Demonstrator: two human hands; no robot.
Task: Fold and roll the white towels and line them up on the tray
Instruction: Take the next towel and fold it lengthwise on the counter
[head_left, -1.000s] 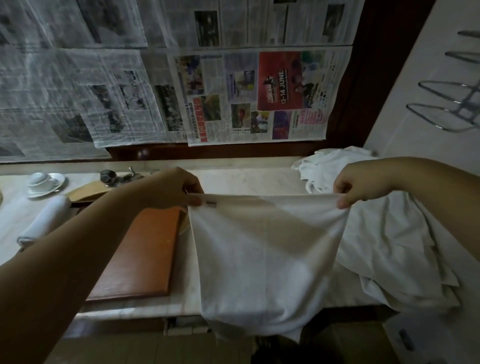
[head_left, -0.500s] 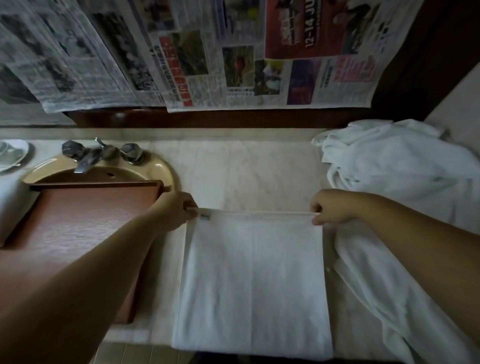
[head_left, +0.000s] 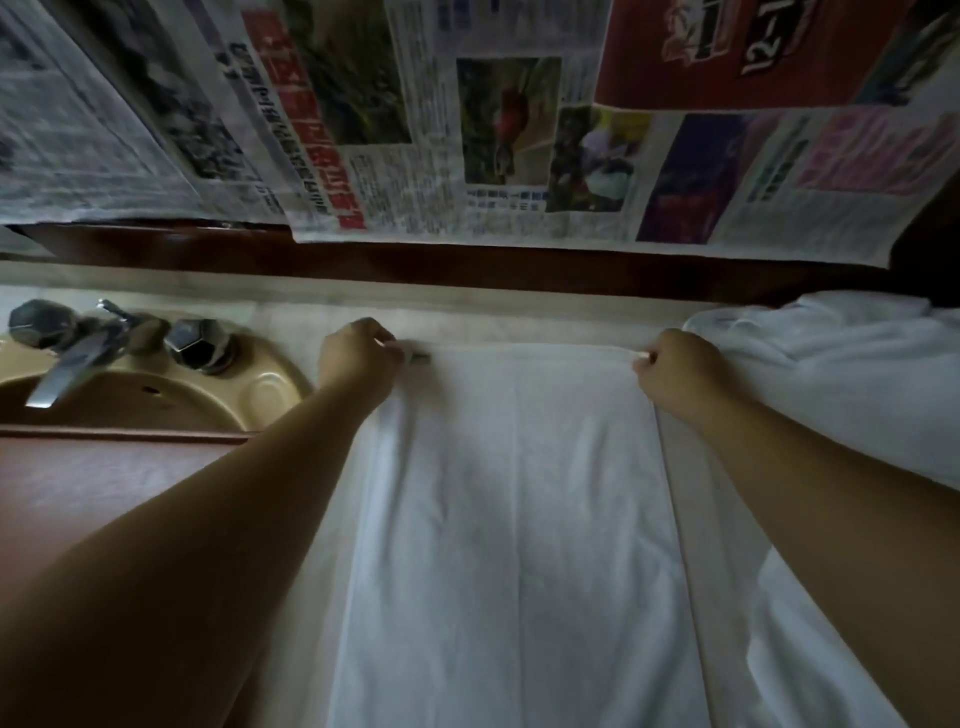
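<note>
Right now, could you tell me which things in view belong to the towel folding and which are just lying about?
In the job: towel, pinched by left hand and right hand; towel pile; tray.
Lying about: tap, basin, newspapers.

Two hands in view, left hand (head_left: 358, 358) and right hand (head_left: 675, 371). One white towel (head_left: 514, 519) spread flat; one heap of white cloth (head_left: 852, 384) at right, number of pieces in it not countable. One tray (head_left: 93, 483), one sink (head_left: 156, 400), one faucet spout (head_left: 67, 369) with two knobs (head_left: 195, 340), several overlapping newspaper sheets (head_left: 467, 130).
</note>
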